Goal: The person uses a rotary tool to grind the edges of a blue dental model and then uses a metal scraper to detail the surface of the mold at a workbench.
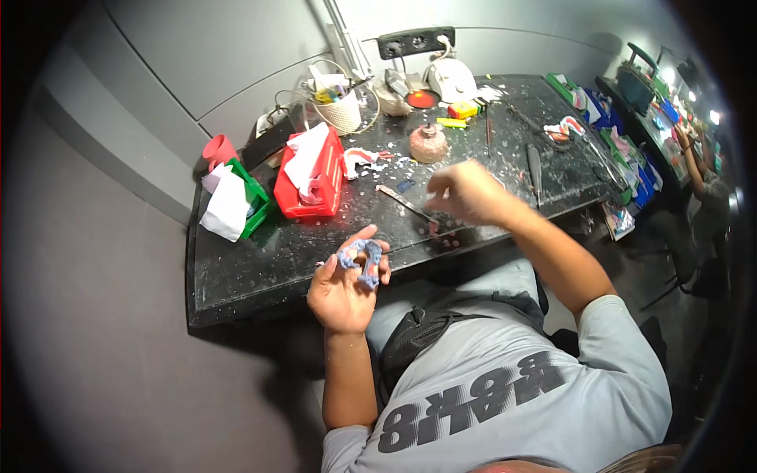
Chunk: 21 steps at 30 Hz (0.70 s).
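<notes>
Your grey T-shirt [607, 370], lower right, is showing large dark lettering [473, 402]. Left of centre, your loosely curled left hand [348, 296] is cradling a blue dental piece [369, 273]; right of centre, your blurred right hand [471, 193] is hovering, its grip unclear.

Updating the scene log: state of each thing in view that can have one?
Blue mold: held in the left hand, above table level
Left hand: palm up, holding
Right hand: motion-blurred, grip unclear
Red bin: open-topped, white paper inside
Green bin: white paper spilling over its side
Wall socket: plug in at right end
</notes>
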{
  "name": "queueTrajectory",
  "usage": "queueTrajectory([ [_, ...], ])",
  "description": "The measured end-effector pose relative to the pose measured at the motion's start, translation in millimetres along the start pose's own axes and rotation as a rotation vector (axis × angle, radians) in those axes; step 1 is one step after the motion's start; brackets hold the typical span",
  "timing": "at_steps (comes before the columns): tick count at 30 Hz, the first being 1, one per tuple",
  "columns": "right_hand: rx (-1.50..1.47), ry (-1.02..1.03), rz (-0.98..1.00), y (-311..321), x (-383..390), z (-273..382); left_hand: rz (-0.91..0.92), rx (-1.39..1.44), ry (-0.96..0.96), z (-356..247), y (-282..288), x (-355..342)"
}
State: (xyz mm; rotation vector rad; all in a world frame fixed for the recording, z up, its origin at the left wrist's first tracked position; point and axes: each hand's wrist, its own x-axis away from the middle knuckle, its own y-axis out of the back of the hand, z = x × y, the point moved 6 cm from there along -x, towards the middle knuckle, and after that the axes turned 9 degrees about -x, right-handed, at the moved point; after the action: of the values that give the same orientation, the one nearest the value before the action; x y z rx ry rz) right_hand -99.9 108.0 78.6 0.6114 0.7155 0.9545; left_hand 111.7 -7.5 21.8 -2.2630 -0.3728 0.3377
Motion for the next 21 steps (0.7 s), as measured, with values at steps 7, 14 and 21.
queueTrajectory([
  [7, 0.077, -0.256, 0.097, -57.0, -6.9, -15.3, -0.085, -0.475, -0.227, -3.6, -27.1, 7.4],
  [14, -0.005, -0.355, 0.194, -46.1, 6.1, -18.0, -0.217, -0.979, -0.491, -8.5, -57.3, 20.6],
  [21, -1.098, -0.257, 0.055, -18.5, 40.4, -19.4, -0.128, -1.178, -0.615, -5.6, -72.2, 14.0],
])
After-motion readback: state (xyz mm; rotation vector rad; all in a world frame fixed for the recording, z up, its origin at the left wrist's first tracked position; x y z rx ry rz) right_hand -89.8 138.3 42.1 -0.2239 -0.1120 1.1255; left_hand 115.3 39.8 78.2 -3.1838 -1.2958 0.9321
